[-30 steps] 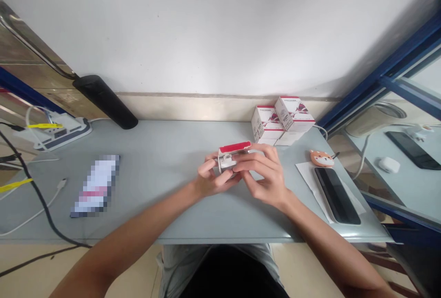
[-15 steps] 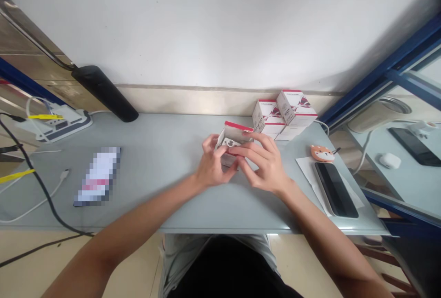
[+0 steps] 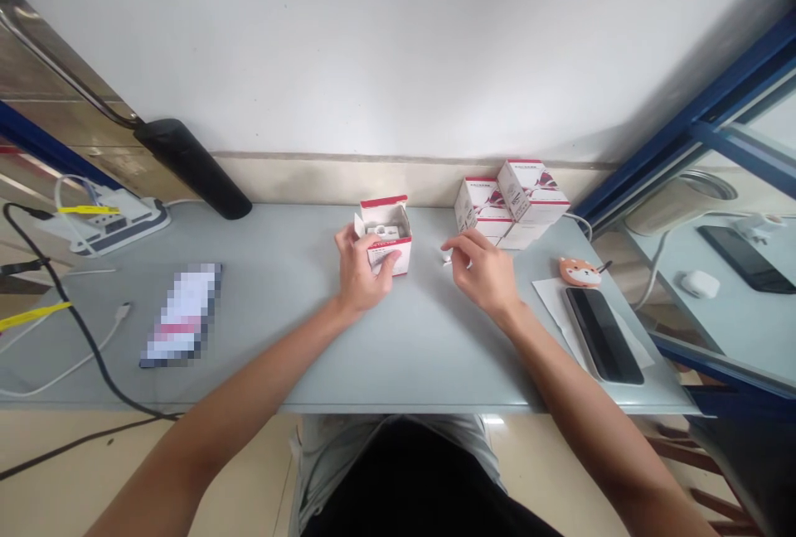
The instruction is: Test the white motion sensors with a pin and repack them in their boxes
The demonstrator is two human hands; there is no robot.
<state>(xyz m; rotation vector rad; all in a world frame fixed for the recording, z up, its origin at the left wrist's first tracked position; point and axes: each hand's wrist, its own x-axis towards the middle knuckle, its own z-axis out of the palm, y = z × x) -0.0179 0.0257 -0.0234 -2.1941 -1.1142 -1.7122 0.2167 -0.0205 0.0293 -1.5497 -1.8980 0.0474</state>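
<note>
The left hand point(image 3: 364, 274) holds one open box point(image 3: 403, 258) mid-way along the desk point(image 3: 385, 363), left of three stacked boxes point(image 3: 521, 207). The right hand point(image 3: 488, 268), curled, half hides a white piece point(image 3: 446, 256); I can't tell whether it's gripped.

Small white piece point(image 3: 446, 257), partly hidden

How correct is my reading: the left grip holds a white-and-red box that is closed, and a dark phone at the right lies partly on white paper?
The box is not closed: its flap stands up and a white item shows inside, in the head view. The left grip does hold it, and the dark phone lies partly on white paper.
</note>
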